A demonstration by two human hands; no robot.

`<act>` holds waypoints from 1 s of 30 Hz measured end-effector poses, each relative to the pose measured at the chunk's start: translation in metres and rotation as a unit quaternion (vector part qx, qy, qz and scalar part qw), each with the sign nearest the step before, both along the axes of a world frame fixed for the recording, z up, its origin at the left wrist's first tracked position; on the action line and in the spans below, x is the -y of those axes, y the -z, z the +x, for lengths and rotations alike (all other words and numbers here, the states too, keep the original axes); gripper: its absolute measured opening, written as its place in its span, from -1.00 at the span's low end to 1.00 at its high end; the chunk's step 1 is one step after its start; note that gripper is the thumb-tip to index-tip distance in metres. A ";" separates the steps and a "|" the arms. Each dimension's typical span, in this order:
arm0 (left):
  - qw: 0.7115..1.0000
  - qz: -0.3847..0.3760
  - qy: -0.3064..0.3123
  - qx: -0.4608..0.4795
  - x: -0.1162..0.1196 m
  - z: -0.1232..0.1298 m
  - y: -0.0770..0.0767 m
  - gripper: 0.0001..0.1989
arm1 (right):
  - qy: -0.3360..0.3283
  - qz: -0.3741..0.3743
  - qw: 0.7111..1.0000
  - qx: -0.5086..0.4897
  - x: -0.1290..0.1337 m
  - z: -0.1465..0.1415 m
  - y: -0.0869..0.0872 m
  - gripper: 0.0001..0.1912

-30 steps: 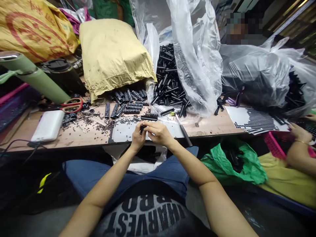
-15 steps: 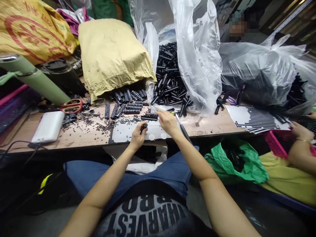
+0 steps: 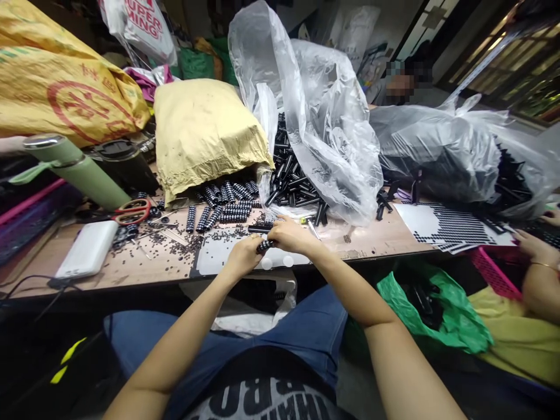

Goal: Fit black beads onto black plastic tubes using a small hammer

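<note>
My left hand (image 3: 242,255) is closed around a short black cylinder with pale studs in rows (image 3: 265,246). Against that cylinder rest the bent fingers of my right hand (image 3: 292,236); whatever they pinch is too small or hidden to make out. Both hands are over a white sheet (image 3: 214,262) strewn with tiny black pieces. Just beyond my fingers lies a plain black tube (image 3: 259,228). A group of similar studded cylinders (image 3: 236,211) lies behind, to the left. A thin pen-like tool (image 3: 314,230) lies beside my right hand.
Black tubes (image 3: 292,184) spill from a clear plastic bag (image 3: 336,146). A yellow sack (image 3: 210,134), scissors (image 3: 132,212), a white box (image 3: 87,249) and a green flask (image 3: 79,172) stand or lie left. On the right, another person's hand (image 3: 536,248) is near dotted sheets (image 3: 437,224).
My right hand has come from the far part of the white sheet to the cylinder in my left hand. The cylinder has turned to lie sideways. The camera view has tilted up.
</note>
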State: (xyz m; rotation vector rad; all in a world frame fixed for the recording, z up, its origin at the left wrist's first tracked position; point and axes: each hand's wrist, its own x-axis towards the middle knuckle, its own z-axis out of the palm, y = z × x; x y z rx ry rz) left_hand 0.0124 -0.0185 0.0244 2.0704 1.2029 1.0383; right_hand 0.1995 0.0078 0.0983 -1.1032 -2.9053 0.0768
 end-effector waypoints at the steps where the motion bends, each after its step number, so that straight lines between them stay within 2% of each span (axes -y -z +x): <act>1: 0.999 -0.036 -0.002 0.024 -0.001 0.002 0.001 -0.84 | 0.013 0.021 0.999 -0.022 0.006 -0.004 -0.005 -0.77; 3: 0.985 -0.126 -0.037 0.110 -0.002 0.005 0.004 -0.79 | 0.070 0.062 0.992 -0.081 0.015 -0.009 -0.006 -0.38; 5: 0.953 -0.217 -0.070 0.201 0.001 0.006 0.005 -0.73 | 0.111 0.064 0.983 -0.128 0.022 -0.012 0.001 -0.01; 7: 0.924 -0.278 -0.071 0.254 0.006 0.007 0.002 -0.69 | 0.121 0.035 0.980 -0.157 0.026 -0.015 0.013 0.14; 10: 0.897 -0.309 -0.048 0.312 0.011 0.008 -0.006 -0.62 | 0.136 0.003 0.965 -0.226 0.030 -0.019 0.028 0.15; 13: 0.848 -0.331 -0.022 0.413 0.013 0.009 -0.012 -0.47 | 0.125 -0.027 0.944 -0.304 0.037 -0.021 0.035 0.25; 16: 0.805 -0.339 -0.018 0.487 0.013 0.012 -0.015 -0.53 | 0.089 -0.042 0.934 -0.342 0.047 -0.023 0.040 0.29; 19: 0.780 -0.361 -0.017 0.511 0.015 0.018 -0.019 -0.53 | 0.053 -0.034 0.929 -0.365 0.053 -0.027 0.046 0.26; 22: 0.771 -0.387 -0.001 0.506 0.019 0.022 -0.025 -0.49 | 0.044 -0.042 0.919 -0.390 0.054 -0.029 0.051 0.25; 25: 0.775 -0.387 -0.017 0.500 0.022 0.024 -0.031 -0.49 | 0.056 -0.066 0.911 -0.404 0.054 -0.028 0.054 0.24; 30: 0.776 -0.426 -0.042 0.462 0.023 0.026 -0.030 -0.54 | 0.082 -0.099 0.894 -0.430 0.060 -0.028 0.063 0.20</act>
